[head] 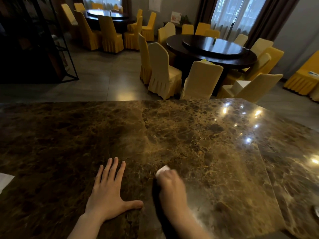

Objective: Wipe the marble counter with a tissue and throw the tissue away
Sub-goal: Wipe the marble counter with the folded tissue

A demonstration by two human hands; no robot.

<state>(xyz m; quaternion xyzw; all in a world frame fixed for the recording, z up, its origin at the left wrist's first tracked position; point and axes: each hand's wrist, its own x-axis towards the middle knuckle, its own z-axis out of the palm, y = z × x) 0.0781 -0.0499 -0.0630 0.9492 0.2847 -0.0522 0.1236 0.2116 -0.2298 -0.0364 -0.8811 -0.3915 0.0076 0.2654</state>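
Note:
A brown veined marble counter (189,135) fills the lower half of the view. My left hand (108,192) lies flat on it, palm down, fingers spread, holding nothing. To its right my right hand (170,185) is blurred and pressed to the counter, closed over a white tissue (162,169) whose edge sticks out beyond the fingertips.
Beyond the counter's far edge a tiled floor holds round dark tables (212,49) ringed by yellow and cream covered chairs (162,71). A dark metal shelf frame (65,47) stands at the far left. Something white (5,181) shows at the counter's left edge.

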